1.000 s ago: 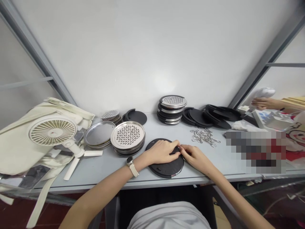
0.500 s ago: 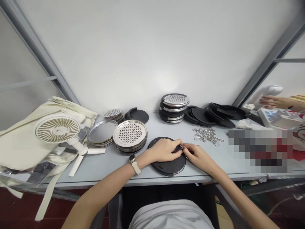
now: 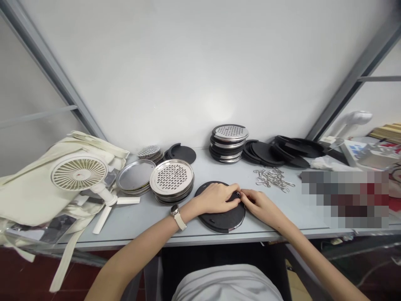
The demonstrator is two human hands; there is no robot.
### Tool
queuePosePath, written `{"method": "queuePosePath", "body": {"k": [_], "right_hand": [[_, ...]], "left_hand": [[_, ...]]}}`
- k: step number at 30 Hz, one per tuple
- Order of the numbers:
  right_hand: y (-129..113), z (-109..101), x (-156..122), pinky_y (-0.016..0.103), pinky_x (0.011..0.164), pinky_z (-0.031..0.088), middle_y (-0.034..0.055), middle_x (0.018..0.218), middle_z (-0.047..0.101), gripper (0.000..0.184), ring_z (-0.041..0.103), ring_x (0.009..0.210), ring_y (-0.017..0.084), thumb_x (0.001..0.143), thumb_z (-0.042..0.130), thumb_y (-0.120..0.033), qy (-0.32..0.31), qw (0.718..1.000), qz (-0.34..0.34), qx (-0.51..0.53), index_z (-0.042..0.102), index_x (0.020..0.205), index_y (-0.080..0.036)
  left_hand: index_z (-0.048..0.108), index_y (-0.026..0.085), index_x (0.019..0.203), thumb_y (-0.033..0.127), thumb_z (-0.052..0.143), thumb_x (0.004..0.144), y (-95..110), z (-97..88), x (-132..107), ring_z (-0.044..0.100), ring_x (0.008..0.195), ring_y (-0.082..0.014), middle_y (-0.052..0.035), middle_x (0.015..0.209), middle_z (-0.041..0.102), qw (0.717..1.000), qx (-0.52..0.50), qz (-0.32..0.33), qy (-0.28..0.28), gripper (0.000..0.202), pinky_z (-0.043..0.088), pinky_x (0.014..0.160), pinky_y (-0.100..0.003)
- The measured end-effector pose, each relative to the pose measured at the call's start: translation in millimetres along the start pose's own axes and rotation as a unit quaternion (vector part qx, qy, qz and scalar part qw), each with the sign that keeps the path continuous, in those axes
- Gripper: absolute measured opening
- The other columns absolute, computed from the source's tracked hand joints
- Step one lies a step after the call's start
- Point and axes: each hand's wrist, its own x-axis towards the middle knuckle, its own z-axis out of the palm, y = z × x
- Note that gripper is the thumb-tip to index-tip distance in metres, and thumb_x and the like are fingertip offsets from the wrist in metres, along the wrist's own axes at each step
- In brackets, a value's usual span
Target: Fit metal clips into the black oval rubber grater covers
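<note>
A round black plastic disc (image 3: 221, 220) lies near the table's front edge, partly covered by my hands. My left hand (image 3: 217, 198) rests over it, thumb and fingers curled round its right part. At the disc's right edge, my right hand (image 3: 257, 204) pinches a small metal piece (image 3: 238, 194); its shape is mostly hidden by my fingertips. Beyond my right hand lies a loose pile of bent metal wire hooks (image 3: 272, 178). To the left of the disc stands a stack of round metal grater plates (image 3: 172, 177).
Plain metal discs (image 3: 134, 174) and a white fan (image 3: 79, 173) sit left, beside a cream bag (image 3: 37, 184). Graters in black holders (image 3: 230, 142) are stacked at the back. More black round parts (image 3: 266, 152) lie right of them. A blurred patch hides the right side.
My hands stay at the disc's right edge, almost unmoved. The view has shifted slightly. Another person's hand at the far right is no longer in view.
</note>
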Motion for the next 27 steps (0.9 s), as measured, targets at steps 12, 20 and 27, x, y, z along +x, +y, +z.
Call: {"method": "queuePosePath", "body": {"k": [12, 20, 27], "right_hand": [[0.5, -0.1, 0.0, 0.027, 0.057, 0.039, 0.0026, 0.064, 0.065, 0.033, 0.055, 0.059, 0.017, 0.093, 0.036, -0.029, 0.006, 1.0, -0.002, 0.018, 0.057, 0.07, -0.018], [-0.7, -0.9, -0.3, 0.027, 0.058, 0.04, 0.0027, 0.066, 0.065, 0.034, 0.057, 0.06, 0.018, 0.094, 0.035, -0.03, 0.0, 1.0, 0.0, 0.016, 0.057, 0.071, -0.018], [0.3, -0.7, 0.3, 0.026, 0.058, 0.04, 0.0025, 0.067, 0.066, 0.034, 0.058, 0.061, 0.018, 0.094, 0.035, -0.031, 0.003, 1.0, -0.002, 0.019, 0.058, 0.072, -0.018]], "left_hand": [[0.048, 0.021, 0.094, 0.032, 0.051, 0.091, 1.1, -0.6, 0.2, 0.055, 0.057, -0.0127, 0.0054, 0.064, 0.053, 1.0, -0.003, -0.01, -0.008, 0.012, 0.033, 0.053, -0.023], [0.047, 0.021, 0.093, 0.032, 0.052, 0.09, 0.2, -0.6, 0.2, 0.053, 0.056, -0.0126, 0.0057, 0.064, 0.051, 1.0, -0.012, -0.006, -0.005, 0.012, 0.032, 0.052, -0.023], [0.048, 0.021, 0.095, 0.032, 0.051, 0.09, 0.6, -0.8, 0.5, 0.054, 0.057, -0.0132, 0.0052, 0.064, 0.052, 1.0, -0.005, -0.009, -0.01, 0.012, 0.033, 0.053, -0.023]]}}
